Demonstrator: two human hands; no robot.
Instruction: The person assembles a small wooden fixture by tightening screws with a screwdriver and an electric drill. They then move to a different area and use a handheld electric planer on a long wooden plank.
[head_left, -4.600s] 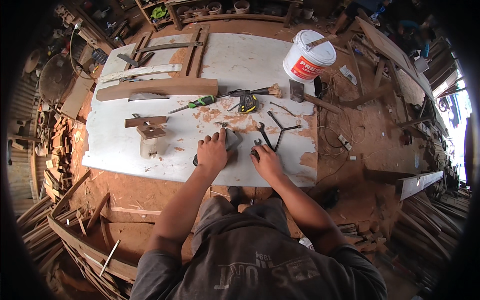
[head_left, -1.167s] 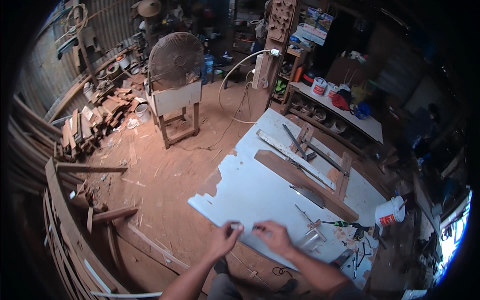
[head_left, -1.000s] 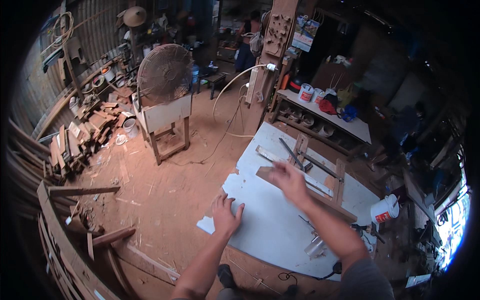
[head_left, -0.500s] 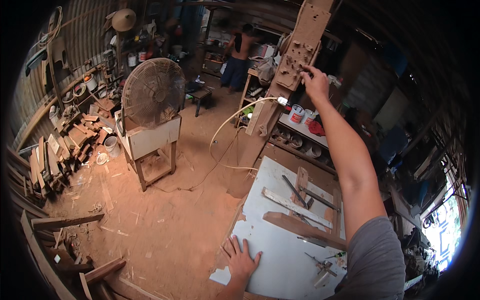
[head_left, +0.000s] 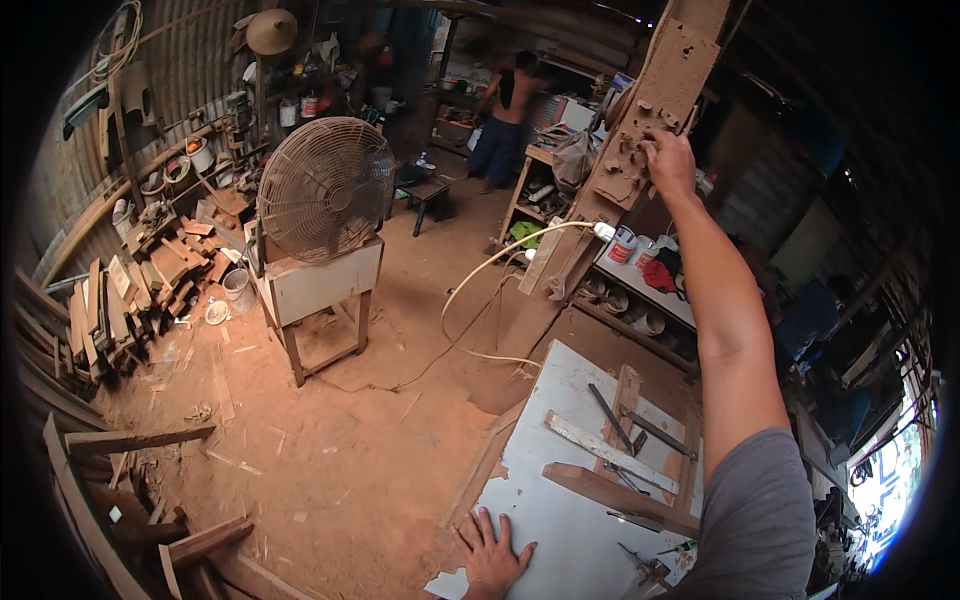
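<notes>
My right arm reaches up to a dusty wooden rack (head_left: 618, 186) fixed on a slanting wooden post (head_left: 684, 62). At the rack's small pegs or bits, my right hand (head_left: 672, 165) has its fingers curled in a pinch. What they grip, if anything, is too small to make out. My left hand (head_left: 494, 562) lies flat, fingers spread, on the near left of a worn white tabletop (head_left: 540, 505). Right of it on that top lie a pale straight strip (head_left: 600, 450), a long brown board (head_left: 600, 487), dark long-handled tools (head_left: 660, 434) and a metal tool (head_left: 652, 572).
A big caged fan (head_left: 328, 190) stands on a wooden stand at left. Wood offcuts (head_left: 120, 305) are heaped behind it. A pale cable (head_left: 470, 280) loops from the post to the floor. Paint cans (head_left: 621, 244) sit on a shelf. Another person (head_left: 502, 120) stands at the back.
The view has shifted, so the whole scene sits farther right and slightly lower. My right hand stays at the rack, its fingers now closer in. My left hand still rests on the tabletop.
</notes>
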